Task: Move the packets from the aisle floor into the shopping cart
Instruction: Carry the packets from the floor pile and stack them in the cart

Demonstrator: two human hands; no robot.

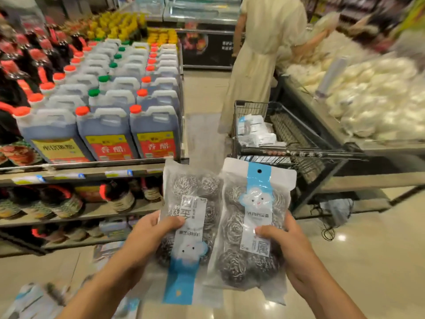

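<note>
While vinegar jugs [103,125] line the shelf at left, the left hand [147,238] clamps its grip on one scourer packet [188,217], and the right hand [287,245] pinches a second packet [250,226] alongside it, both raised short of the shopping cart [299,143], which carries packets already.

Both hands [220,236] hold packets [250,226] before cart [299,148]

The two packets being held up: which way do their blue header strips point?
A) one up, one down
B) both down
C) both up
A: the left hand grips a packet with blue strip at bottom; the right hand grips a second packet with strip at top.
</note>
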